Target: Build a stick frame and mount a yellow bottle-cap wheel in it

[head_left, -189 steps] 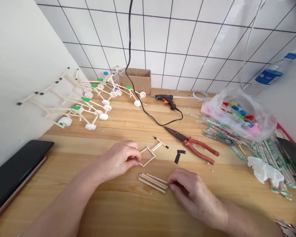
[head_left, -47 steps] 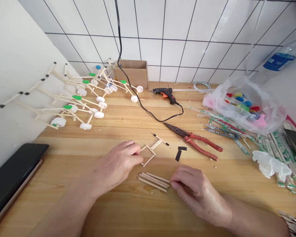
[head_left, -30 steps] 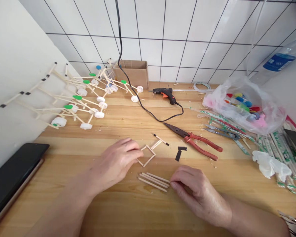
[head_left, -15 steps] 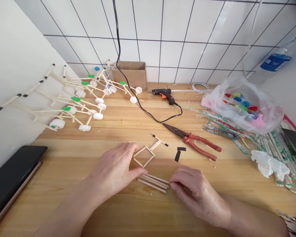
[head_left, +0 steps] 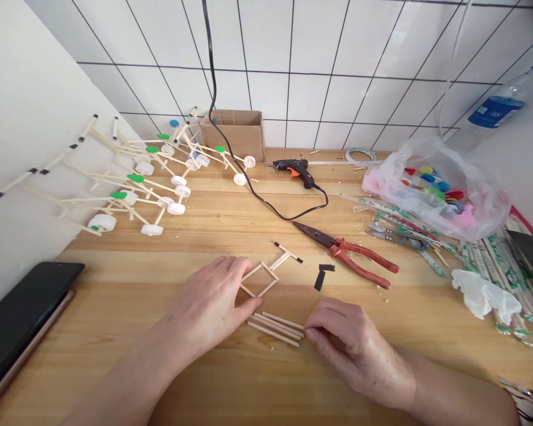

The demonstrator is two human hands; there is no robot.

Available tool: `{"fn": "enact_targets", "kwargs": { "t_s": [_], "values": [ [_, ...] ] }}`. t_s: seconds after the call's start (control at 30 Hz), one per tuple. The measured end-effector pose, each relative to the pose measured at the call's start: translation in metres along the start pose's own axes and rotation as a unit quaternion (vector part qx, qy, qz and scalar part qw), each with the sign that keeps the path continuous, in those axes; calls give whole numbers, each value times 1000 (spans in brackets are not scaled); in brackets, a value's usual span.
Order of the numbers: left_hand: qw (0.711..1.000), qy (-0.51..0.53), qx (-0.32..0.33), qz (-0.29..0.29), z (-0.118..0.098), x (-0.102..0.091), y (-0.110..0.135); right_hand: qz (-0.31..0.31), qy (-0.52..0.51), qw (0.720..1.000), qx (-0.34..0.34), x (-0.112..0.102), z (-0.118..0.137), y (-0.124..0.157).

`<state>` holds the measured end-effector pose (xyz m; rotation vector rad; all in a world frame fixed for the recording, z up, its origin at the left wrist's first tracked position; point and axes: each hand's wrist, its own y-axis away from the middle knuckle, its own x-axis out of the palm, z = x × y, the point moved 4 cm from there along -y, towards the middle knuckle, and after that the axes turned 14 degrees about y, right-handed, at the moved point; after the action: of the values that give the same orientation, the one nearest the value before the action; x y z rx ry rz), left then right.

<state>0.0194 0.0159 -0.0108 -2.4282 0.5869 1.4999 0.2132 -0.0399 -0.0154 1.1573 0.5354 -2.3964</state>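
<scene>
My left hand (head_left: 208, 299) lies flat on the wooden table (head_left: 115, 307), fingers apart; its fingertips touch the left corner of a small square stick frame (head_left: 262, 279) and its thumb points at the stick bundle. That frame has a short stick with black tips (head_left: 288, 252) at its far corner. My right hand (head_left: 355, 349) rests curled on the table, fingertips against the right ends of several cut sticks (head_left: 275, 326) lying side by side. What those fingers hold, if anything, is hidden.
Red-handled pliers (head_left: 350, 254), black tape scraps (head_left: 322, 277), a glue gun (head_left: 295, 170) with its cord, scissors (head_left: 400, 239), a bag of bottle caps (head_left: 439, 195), wrapped chopsticks (head_left: 493, 254), finished stick-and-cap models (head_left: 151, 177), a cardboard box (head_left: 240, 133), a phone (head_left: 22, 313).
My left hand has let go of the stick frame's corner and opened flat, thumb sliding toward the stick bundle. The right hand has stayed put.
</scene>
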Motion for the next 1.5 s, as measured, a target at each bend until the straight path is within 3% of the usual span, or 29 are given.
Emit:
{"fn": "enact_targets", "kwargs": {
  "t_s": [0.37, 0.7, 0.87, 1.5],
  "values": [
    [1000, -9, 16, -4, 0, 0, 2, 0, 0, 1000, 2, 1, -1, 1],
    [996, 17, -74, 38, 16, -12, 8, -4, 1, 1000, 0, 0, 0, 1],
    [994, 51, -72, 64, 12, -11, 7, -1, -1, 1000, -1, 0, 0, 2],
    [990, 103, -69, 66, 15, -7, 7, -1, 1, 1000, -1, 0, 1, 2]
  ]
}}
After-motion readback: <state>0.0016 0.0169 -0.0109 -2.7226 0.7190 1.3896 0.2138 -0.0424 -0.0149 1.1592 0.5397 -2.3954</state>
